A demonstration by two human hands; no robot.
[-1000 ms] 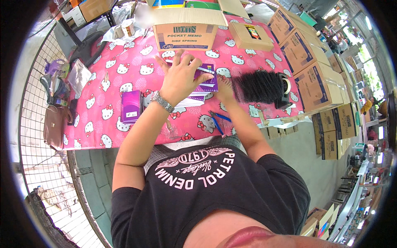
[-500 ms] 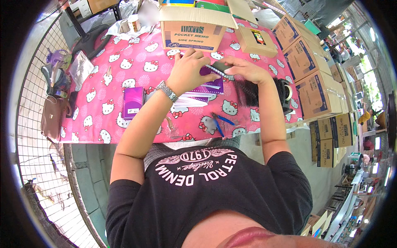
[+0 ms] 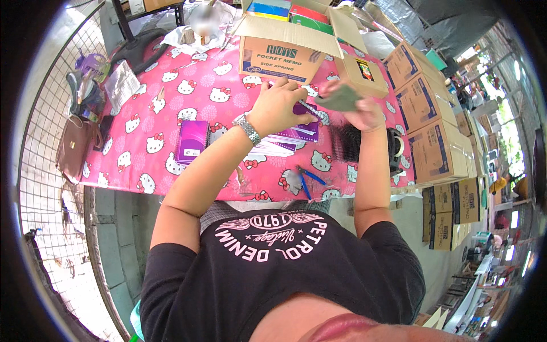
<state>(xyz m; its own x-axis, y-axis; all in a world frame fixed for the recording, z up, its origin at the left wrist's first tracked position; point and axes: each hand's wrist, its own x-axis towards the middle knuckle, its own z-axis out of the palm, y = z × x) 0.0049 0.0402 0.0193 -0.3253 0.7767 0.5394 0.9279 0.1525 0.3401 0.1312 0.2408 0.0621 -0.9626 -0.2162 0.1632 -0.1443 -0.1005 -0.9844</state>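
My left hand point(image 3: 280, 108), a watch on its wrist, is closed on a small purple notebook point(image 3: 298, 108), tilted up with a row of holes or coil loops along its edge. My right hand point(image 3: 367, 115) grips a flat grey-green piece point(image 3: 341, 99), blurred and too unclear to name, just right of that notebook. Beneath my left hand lies a fanned pile of purple-covered notebooks point(image 3: 276, 145) with white pages. A heap of black wire coils point(image 3: 345, 142) sits below my right hand. Blue-handled cutters point(image 3: 310, 176) rest near the table's front edge.
A finished-looking purple notebook point(image 3: 192, 142) lies left on the pink tablecloth point(image 3: 154, 114). An open carton point(image 3: 282, 57) with colourful notebooks stands at the back, beside a flat brown box point(image 3: 364, 77). A black tape dispenser point(image 3: 394, 151) and stacked cartons point(image 3: 433, 148) are at the right.
My right hand has drawn back from the notebook's edge to the right, lifting the grey-green piece with it. My left hand still holds the notebook. The whole view has shifted slightly.
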